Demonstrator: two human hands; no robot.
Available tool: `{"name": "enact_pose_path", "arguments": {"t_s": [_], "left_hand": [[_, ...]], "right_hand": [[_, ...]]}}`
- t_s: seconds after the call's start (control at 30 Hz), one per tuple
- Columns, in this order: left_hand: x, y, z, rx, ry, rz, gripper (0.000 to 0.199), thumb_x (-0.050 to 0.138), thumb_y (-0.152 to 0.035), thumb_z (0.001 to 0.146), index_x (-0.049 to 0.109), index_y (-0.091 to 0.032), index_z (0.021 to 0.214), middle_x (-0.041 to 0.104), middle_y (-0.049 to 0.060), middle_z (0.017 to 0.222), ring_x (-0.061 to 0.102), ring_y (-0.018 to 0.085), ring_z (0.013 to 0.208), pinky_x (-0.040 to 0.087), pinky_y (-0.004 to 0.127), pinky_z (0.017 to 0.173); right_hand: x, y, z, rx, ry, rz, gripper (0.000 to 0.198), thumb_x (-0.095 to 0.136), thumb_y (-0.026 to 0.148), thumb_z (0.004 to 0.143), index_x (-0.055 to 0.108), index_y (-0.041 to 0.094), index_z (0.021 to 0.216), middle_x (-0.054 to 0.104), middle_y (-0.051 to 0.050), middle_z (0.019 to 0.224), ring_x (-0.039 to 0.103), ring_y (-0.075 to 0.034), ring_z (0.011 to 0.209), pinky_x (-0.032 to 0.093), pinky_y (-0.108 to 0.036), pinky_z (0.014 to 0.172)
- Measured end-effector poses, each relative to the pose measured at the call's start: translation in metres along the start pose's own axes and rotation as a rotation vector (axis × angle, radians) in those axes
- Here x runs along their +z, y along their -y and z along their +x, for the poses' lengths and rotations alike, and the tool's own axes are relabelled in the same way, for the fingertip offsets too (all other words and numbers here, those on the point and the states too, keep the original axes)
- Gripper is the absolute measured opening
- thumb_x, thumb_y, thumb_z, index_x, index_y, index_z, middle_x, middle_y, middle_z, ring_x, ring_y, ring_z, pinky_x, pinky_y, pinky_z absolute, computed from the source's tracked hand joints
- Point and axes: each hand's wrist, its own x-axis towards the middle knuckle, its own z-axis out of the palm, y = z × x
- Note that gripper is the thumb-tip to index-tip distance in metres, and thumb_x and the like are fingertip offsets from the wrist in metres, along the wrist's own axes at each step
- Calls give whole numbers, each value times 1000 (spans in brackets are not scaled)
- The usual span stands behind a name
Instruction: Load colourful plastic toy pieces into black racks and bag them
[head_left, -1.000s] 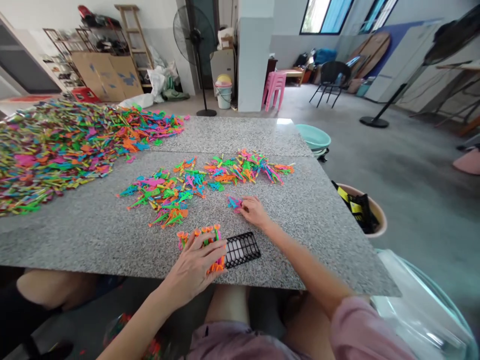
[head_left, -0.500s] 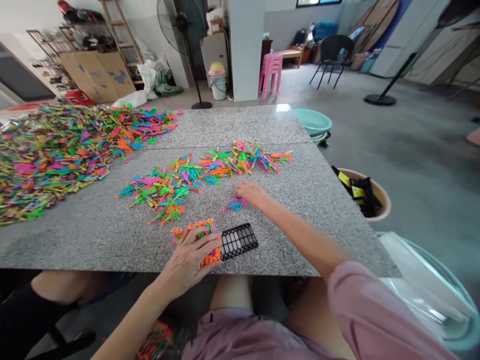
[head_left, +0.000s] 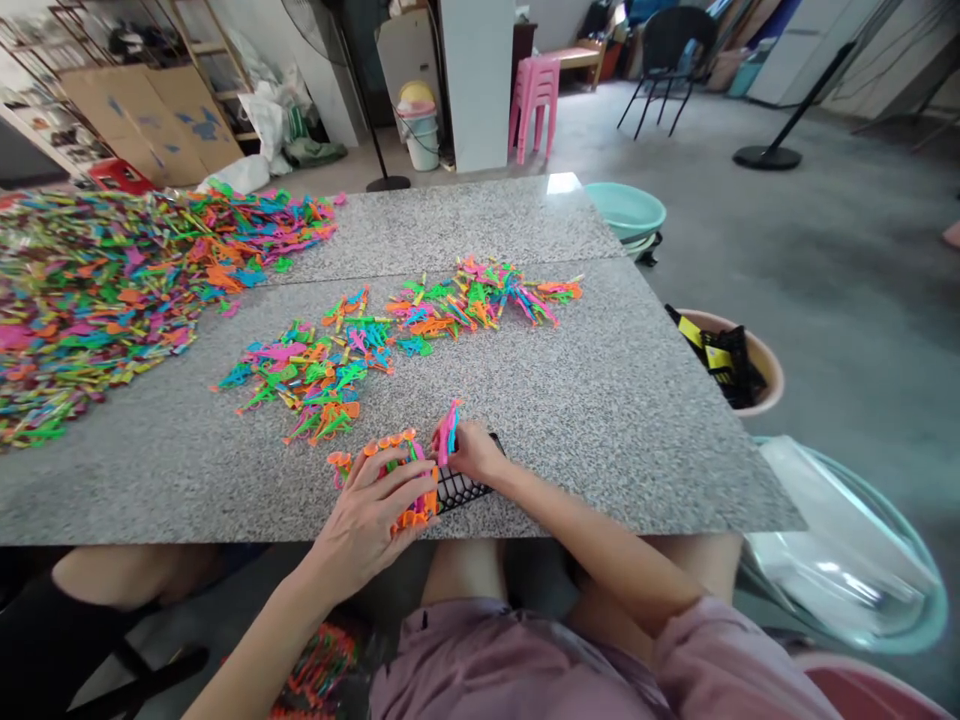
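My left hand lies curved across a row of small orange, green and pink plastic toys, its fingers and thumb holding the filled part of a black lattice basket. The toys' round orange ends point outward along both long sides. Pinched in my right hand are a few pink and blue plastic toys, held upright over the basket's right part. That hand hides some of the lattice. Behind my hands, a loose pile of the same coloured toys spreads over the speckled stone table.
A much larger heap of coloured toys covers the table's left side. Right of the table stand a tub with black baskets, a turquoise basin and a basin with clear plastic. Another person's leg is at lower left.
My right hand has picked the pink and blue toys up off the table and brought them nearer, over the basket. My left hand stays on the filled part.
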Motion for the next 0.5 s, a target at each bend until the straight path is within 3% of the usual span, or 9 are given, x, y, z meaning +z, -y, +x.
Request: {"name": "enact_pose_path", "arguments": {"t_s": [0.23, 0.5], "left_hand": [[1, -1, -1, -17, -11, 28, 33, 60, -33, 94, 62, -27, 126, 65, 3, 129, 47, 26, 125, 32, 48, 113], [3, -1, -1, -23, -10, 0, 34, 62, -25, 91, 62, -26, 125, 66, 5, 127, 47, 28, 125, 35, 48, 111]], "right_hand": [[-4, 7, 3, -267, 116, -140, 17, 62, 7, 72, 63, 18, 85, 65, 1, 76, 59, -14, 70, 39, -21, 65], [-9, 6, -2, -222, 149, -138, 15, 60, 4, 72, 64, 17, 79, 66, -1, 79, 59, -13, 72, 42, -21, 70]]}}
